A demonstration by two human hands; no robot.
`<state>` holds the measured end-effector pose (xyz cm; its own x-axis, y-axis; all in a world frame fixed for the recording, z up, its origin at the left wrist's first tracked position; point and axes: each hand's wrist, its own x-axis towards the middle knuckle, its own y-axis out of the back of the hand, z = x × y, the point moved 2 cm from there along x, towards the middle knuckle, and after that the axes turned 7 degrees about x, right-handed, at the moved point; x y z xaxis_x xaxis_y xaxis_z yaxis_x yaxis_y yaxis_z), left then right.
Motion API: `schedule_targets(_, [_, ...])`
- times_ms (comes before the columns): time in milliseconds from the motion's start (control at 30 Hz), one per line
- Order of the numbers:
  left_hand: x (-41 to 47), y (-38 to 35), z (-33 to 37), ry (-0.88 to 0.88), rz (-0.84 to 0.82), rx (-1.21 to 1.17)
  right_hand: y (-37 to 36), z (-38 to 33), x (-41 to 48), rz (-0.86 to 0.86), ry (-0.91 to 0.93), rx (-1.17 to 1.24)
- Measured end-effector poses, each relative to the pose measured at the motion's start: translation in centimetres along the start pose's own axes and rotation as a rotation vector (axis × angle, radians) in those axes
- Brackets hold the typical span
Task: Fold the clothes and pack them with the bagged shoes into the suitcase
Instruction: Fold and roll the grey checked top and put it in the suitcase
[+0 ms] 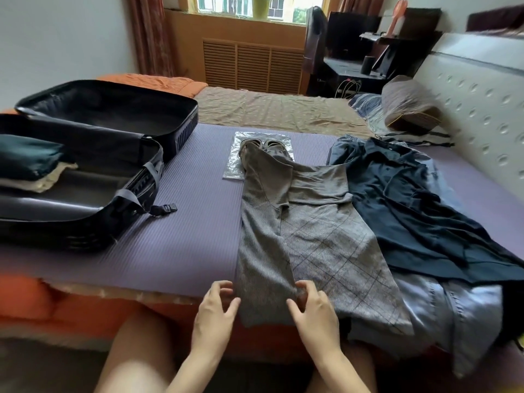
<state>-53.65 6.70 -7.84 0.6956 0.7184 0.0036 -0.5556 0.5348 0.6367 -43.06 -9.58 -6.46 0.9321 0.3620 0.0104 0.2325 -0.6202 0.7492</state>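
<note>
Free mat (192, 222) lies between your suitcase (56, 231) (open, at left) and the grey dress (312, 236), whose hem reaches the bed edge. Your left hand (217, 310), half open, touches the dress's left edge. Your right hand (312, 310) rests on the hem with bent fingers; if it pinches, I cannot tell. The bagged shoes (272, 143) lie at the far end.

Both my bare forearms reach up from below, wrists nearly level and close together. My left hand (217, 310) is palm-down, fingers loosely bent, thumb splayed toward the right, gripping nothing. My right hand (313, 313) sits just beside it, knuckles raised, fingertips curled down onto the grey checked cloth (312, 245). Whether they pinch it, I can't tell.
</note>
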Motion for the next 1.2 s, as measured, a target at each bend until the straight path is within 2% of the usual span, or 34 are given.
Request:
schedule_targets(200, [0.6, -1.0, 0.7, 0.102, 0.064, -0.086, -0.2, 0.4, -0.8, 0.001, -0.033, 0.065])
schedule_targets(467, [0.5, -1.5, 0.3, 0.096, 0.12, -0.095, -0.7, 0.4, -2.1, 0.0, -0.071, 0.223])
schedule_targets(567, [0.6, -0.5, -0.1, 0.067, 0.136, -0.178, -0.5, 1.0, -2.3, 0.021, -0.024, 0.178])
schedule_targets(667, [0.6, 0.0, -0.6, 0.061, 0.11, -0.211, -0.5, 1.0, -2.5, 0.001, 0.052, 0.032])
schedule_targets(800, [0.5, -0.2, -0.8, -0.013, 0.136, -0.078, -0.8, 0.4, -2.2, -0.043, 0.036, -0.159])
schedule_targets(900, [1.2, 0.0, 0.3, -0.174, 0.221, 0.083, 0.6, -0.4, -0.4, 0.062, 0.054, -0.063])
schedule_targets(967, [2.2, 0.0, 1.2, -0.289, 0.229, 0.186, 1.7, -1.2, 2.2, 0.068, 0.037, 0.031])
schedule_targets(1067, [4.6, -1.5, 2.5, -0.418, 0.179, 0.317, 2.6, -2.9, 7.3, 0.018, 0.021, 0.128])
schedule_targets(1200, [7.5, -4.4, 3.2, -0.469, -0.075, 0.555, 1.1, -4.8, 13.8, -0.043, -0.016, 0.077])
